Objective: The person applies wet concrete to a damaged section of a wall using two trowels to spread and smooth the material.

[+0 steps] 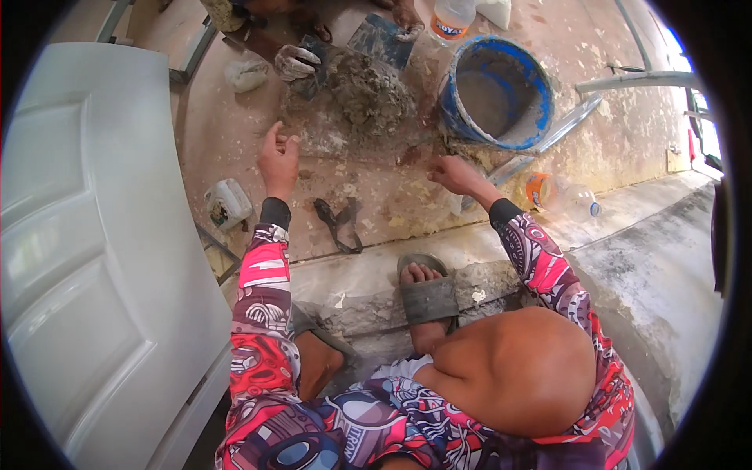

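Note:
My left hand (280, 163) is held over the floor with thumb and forefinger apart and nothing in it. It is just short of a heap of wet grey mortar (364, 92). My right hand (458, 174) is low beside the blue-rimmed bucket (456, 106), its fingers curled in. Whether anything sits inside those fingers is hidden. Grey mix lies in the bucket. Across the heap, another person's mortar-coated hand (296, 63) grips a dark flat plate (315, 72). That person's other hand (407, 22) rests on a dark blue flat board (382, 41).
A white panelled door (117, 258) leans at the left. Near it lie a white container (228, 204) and a dark strap (339, 225). Plastic bottles (560, 194) and a metal strip (576, 121) lie at the right. My sandalled foot (427, 294) stands on a rough step.

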`<control>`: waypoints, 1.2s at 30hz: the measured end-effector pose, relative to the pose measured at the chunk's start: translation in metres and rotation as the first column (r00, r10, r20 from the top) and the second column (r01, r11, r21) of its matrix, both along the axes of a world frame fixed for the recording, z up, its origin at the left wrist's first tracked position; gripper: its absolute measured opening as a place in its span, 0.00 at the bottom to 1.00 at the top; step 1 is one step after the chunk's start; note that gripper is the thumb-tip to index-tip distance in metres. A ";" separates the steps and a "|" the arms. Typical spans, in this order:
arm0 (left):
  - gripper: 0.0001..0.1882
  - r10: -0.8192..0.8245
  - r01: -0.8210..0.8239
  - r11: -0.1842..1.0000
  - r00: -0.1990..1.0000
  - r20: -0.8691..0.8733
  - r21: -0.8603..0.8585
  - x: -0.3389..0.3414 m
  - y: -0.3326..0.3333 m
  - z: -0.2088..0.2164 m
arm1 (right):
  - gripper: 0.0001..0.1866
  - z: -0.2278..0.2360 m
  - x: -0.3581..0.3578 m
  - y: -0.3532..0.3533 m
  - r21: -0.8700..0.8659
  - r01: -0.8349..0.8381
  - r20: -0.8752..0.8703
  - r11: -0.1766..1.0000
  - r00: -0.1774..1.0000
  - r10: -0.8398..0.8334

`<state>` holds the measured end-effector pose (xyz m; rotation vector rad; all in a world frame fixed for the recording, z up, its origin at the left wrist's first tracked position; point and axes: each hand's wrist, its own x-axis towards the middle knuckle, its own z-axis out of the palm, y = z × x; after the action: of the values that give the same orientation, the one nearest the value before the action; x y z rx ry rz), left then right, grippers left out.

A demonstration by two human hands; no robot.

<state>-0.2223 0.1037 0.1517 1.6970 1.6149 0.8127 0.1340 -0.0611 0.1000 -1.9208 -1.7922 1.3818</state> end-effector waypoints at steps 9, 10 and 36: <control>0.19 0.038 -0.036 0.995 0.999 -0.013 0.096 -0.013 0.030 0.004 | 0.11 0.042 -0.026 0.042 0.181 0.084 -0.146 0.980 0.988 -0.058; 0.19 0.038 -0.035 0.996 0.999 -0.034 0.086 -0.012 0.028 0.003 | 0.10 0.047 -0.029 0.044 0.189 0.094 -0.180 0.978 0.982 -0.060; 0.26 -0.122 0.132 0.987 0.986 -0.111 0.091 0.027 -0.003 0.010 | 0.12 0.037 -0.038 0.054 0.103 0.226 -0.279 0.969 0.941 -0.190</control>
<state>-0.1955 0.1004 0.1615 1.9203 1.5394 0.7614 0.0964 -0.0067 0.1371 -1.7060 -1.4704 1.3378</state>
